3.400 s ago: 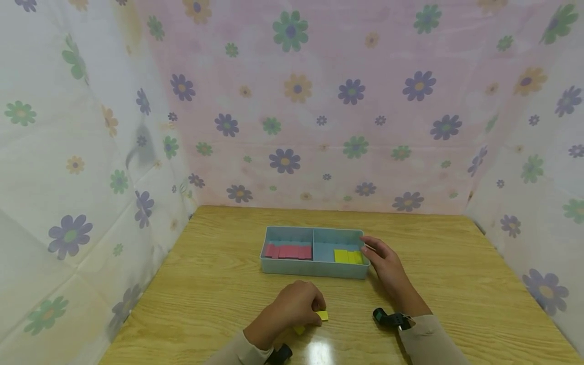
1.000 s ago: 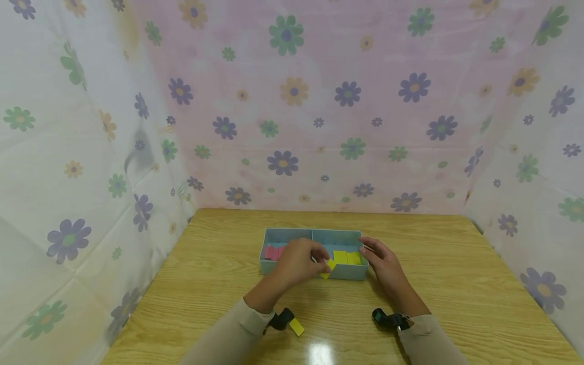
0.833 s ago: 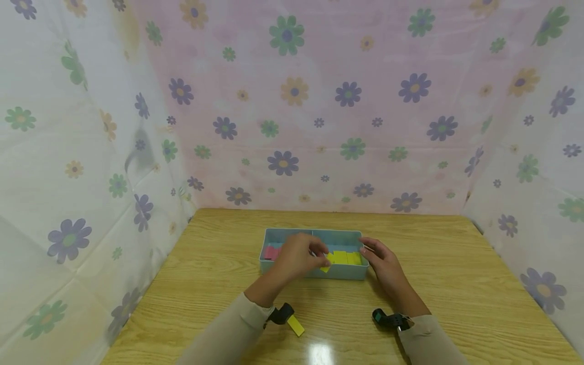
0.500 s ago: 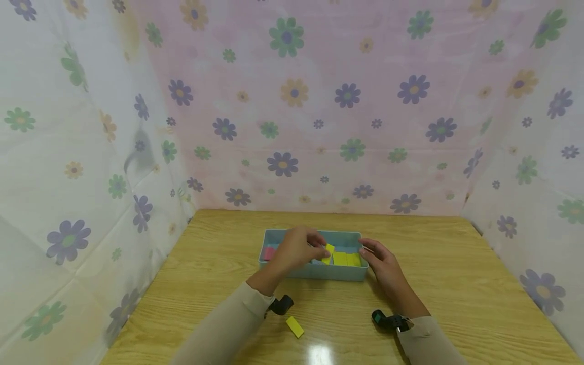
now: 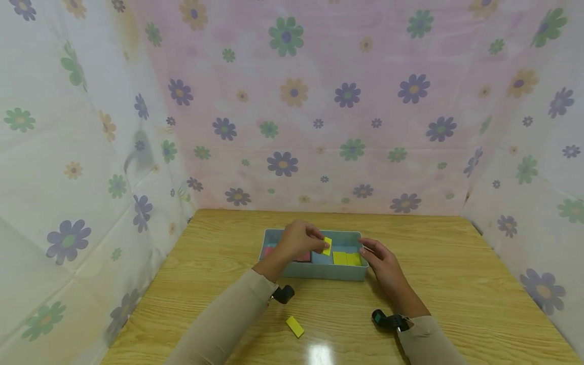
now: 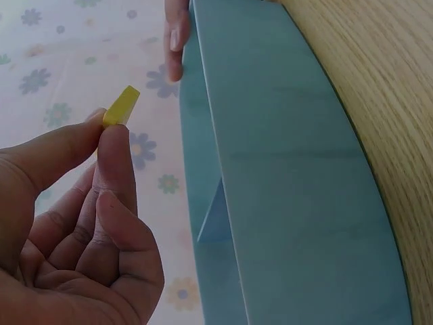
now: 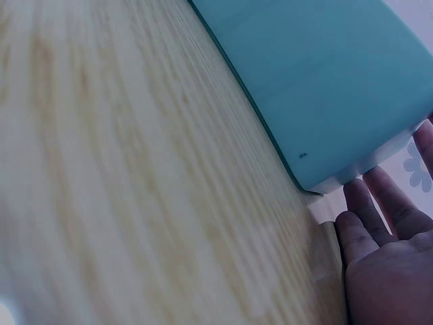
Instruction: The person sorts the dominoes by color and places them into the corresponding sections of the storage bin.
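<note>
My left hand (image 5: pixel 298 239) is over the middle of a blue-green two-compartment box (image 5: pixel 326 272). Its thumb and index finger pinch a small yellow rectangular block (image 6: pixel 122 107), held tilted above the right compartment; the other fingers curl below. Several yellow blocks (image 5: pixel 345 258) lie side by side in that compartment, at its front right. Pink blocks (image 5: pixel 303 257) in the left compartment are partly hidden by my left hand. My right hand (image 5: pixel 385 263) rests against the box's right end, its fingers (image 7: pixel 392 196) fairly straight and touching the wall.
One more yellow block (image 5: pixel 295 327) lies on the wooden table (image 5: pixel 219 309) in front of the box. A black wrist camera (image 5: pixel 284 294) sits under my left wrist, another device (image 5: pixel 388 320) on the right. Flowered cloth (image 5: pixel 319 132) encloses the back and sides.
My left hand has picked a yellow block off the table, carried it forward to the box, and lifted it slightly over the right compartment. The right hand has stayed at the box's end.
</note>
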Motion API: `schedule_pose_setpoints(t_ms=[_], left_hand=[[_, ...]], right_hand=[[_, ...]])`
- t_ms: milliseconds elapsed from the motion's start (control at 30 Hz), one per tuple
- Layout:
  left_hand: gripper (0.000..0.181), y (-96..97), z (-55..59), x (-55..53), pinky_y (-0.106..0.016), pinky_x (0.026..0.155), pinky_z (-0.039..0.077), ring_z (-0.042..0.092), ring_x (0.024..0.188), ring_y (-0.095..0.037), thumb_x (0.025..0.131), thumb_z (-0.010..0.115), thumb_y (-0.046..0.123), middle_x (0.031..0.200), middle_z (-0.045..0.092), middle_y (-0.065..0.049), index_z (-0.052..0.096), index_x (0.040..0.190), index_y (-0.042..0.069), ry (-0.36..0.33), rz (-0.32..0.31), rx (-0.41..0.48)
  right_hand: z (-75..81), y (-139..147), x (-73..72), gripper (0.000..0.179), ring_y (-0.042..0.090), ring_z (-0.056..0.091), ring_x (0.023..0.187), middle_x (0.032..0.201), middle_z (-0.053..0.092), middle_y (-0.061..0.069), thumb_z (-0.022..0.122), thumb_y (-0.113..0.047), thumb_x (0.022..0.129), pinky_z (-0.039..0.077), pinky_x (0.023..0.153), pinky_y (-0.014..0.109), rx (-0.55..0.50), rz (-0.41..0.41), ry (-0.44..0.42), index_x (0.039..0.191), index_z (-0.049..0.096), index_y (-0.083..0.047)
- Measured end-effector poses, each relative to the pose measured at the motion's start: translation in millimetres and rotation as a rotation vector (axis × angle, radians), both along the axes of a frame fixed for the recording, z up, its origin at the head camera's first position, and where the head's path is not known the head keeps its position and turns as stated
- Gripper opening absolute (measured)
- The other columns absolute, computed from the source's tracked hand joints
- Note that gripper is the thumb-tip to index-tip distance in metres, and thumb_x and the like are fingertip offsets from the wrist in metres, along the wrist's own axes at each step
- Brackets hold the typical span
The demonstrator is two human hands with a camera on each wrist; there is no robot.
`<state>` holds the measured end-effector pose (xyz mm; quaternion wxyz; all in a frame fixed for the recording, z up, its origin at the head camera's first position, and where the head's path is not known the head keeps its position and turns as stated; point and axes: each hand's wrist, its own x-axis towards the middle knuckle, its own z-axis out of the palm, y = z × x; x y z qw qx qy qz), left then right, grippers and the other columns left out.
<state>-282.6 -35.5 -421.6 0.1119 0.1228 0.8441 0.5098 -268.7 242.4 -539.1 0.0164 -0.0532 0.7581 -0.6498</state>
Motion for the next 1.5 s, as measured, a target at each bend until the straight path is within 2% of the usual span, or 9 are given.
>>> schedule_pose_setpoints(t_ms=[167, 333, 500, 833, 1033, 1233, 1500], left_hand=[[0.014, 2.2, -2.0, -8.2, -0.041, 0.088, 0.061, 0.078, 0.088, -0.029, 0.086, 0.087, 0.025, 0.084, 0.078, 0.002, 0.079, 0.092, 0.015, -0.023, 0.006, -0.002], [0.012, 6.2, -1.2, -16.1, -0.040, 0.090, 0.061, 0.079, 0.084, -0.026, 0.085, 0.087, 0.024, 0.080, 0.077, 0.003, 0.080, 0.086, 0.015, -0.032, 0.035, -0.056], [0.011, 9.6, 0.3, -21.3, -0.040, 0.092, 0.060, 0.078, 0.079, -0.021, 0.086, 0.086, 0.023, 0.075, 0.077, 0.002, 0.081, 0.083, 0.013, -0.025, 0.063, -0.109], [0.013, 16.3, -1.7, -28.8, -0.043, 0.097, 0.059, 0.078, 0.077, -0.022, 0.086, 0.086, 0.021, 0.067, 0.075, 0.002, 0.081, 0.078, 0.014, -0.023, 0.042, -0.208], [0.018, 20.6, -5.2, -36.2, -0.038, 0.091, 0.060, 0.078, 0.073, -0.018, 0.085, 0.087, 0.022, 0.061, 0.074, 0.004, 0.080, 0.071, 0.013, -0.001, 0.031, -0.275], [0.025, 27.7, -5.8, -39.6, -0.028, 0.075, 0.058, 0.077, 0.069, -0.015, 0.083, 0.089, 0.023, 0.058, 0.072, 0.005, 0.079, 0.062, 0.013, 0.055, 0.004, -0.372], [0.027, 35.3, -4.1, -38.8, -0.027, 0.066, 0.058, 0.078, 0.069, -0.023, 0.079, 0.091, 0.013, 0.056, 0.071, 0.000, 0.075, 0.059, 0.007, 0.043, 0.025, -0.384]], right_hand=[[-0.6, 0.0, -0.6, 0.061, 0.026, 0.037, 0.151, 0.162, 0.040, 0.003, 0.060, -0.051, 0.102, 0.033, 0.123, 0.054, 0.004, -0.001, 0.001, 0.153, 0.050, -0.018], [-1.9, 0.5, -2.3, 0.060, 0.025, 0.037, 0.150, 0.162, 0.041, 0.003, 0.060, -0.051, 0.103, 0.035, 0.122, 0.050, 0.009, -0.002, 0.007, 0.152, 0.050, -0.018], [-3.5, 1.3, -3.9, 0.059, 0.026, 0.038, 0.150, 0.162, 0.040, 0.004, 0.059, -0.051, 0.103, 0.034, 0.123, 0.051, 0.008, -0.004, 0.001, 0.152, 0.050, -0.018], [-2.2, 0.6, -3.7, 0.059, 0.026, 0.036, 0.151, 0.162, 0.041, 0.004, 0.059, -0.049, 0.104, 0.032, 0.123, 0.054, -0.005, -0.002, -0.006, 0.152, 0.050, -0.017], [-0.5, -0.5, -1.6, 0.058, 0.025, 0.036, 0.151, 0.162, 0.040, 0.004, 0.058, -0.047, 0.105, 0.033, 0.123, 0.051, -0.001, 0.002, 0.001, 0.153, 0.049, -0.016], [0.2, -0.1, -0.7, 0.056, 0.025, 0.036, 0.151, 0.162, 0.040, 0.003, 0.058, -0.047, 0.105, 0.031, 0.123, 0.054, -0.006, -0.005, -0.004, 0.152, 0.050, -0.019], [-0.9, -1.0, -2.3, 0.058, 0.025, 0.038, 0.149, 0.162, 0.041, 0.003, 0.058, -0.047, 0.105, 0.034, 0.122, 0.052, -0.010, 0.001, -0.008, 0.153, 0.049, -0.017]])
